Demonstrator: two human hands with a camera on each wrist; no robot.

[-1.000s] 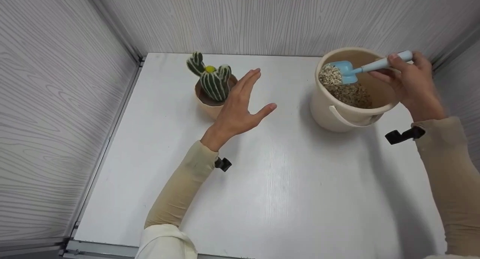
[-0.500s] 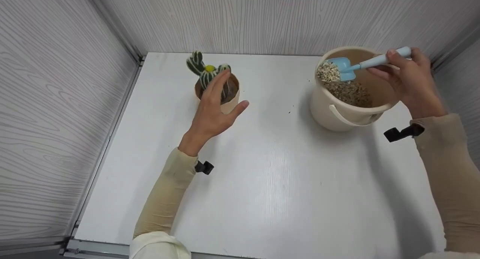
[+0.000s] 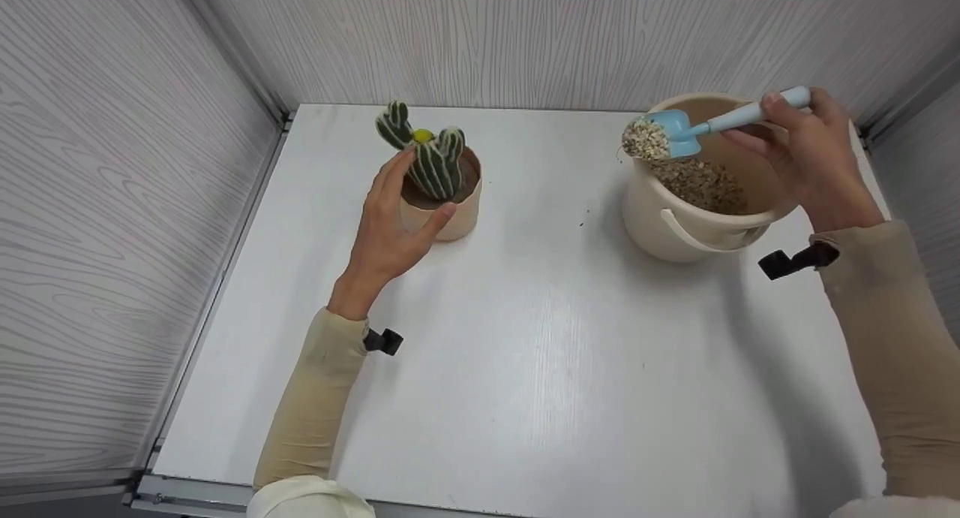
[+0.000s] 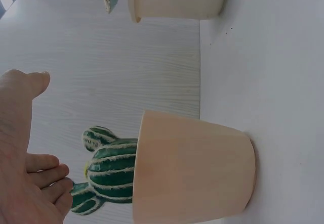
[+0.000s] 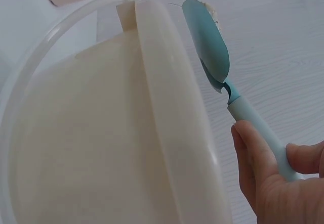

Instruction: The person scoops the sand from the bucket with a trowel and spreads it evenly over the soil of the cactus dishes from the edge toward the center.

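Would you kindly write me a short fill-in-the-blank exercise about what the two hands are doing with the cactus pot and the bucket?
1. The right hand holds a blue ____ loaded with gravel.
2. The scoop is above the rim of the cream ____.
3. The left hand is at the pot holding a striped green ____.
4. Pot and bucket both stand on a ____ table.

Missing words: scoop; bucket; cactus; white

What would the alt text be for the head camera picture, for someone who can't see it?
A person's right hand holds a blue scoop heaped with gravel above the rim of a cream bucket, while the left hand cups a small pot holding a toy cactus. Both stand on a white table with grey panel walls around it.
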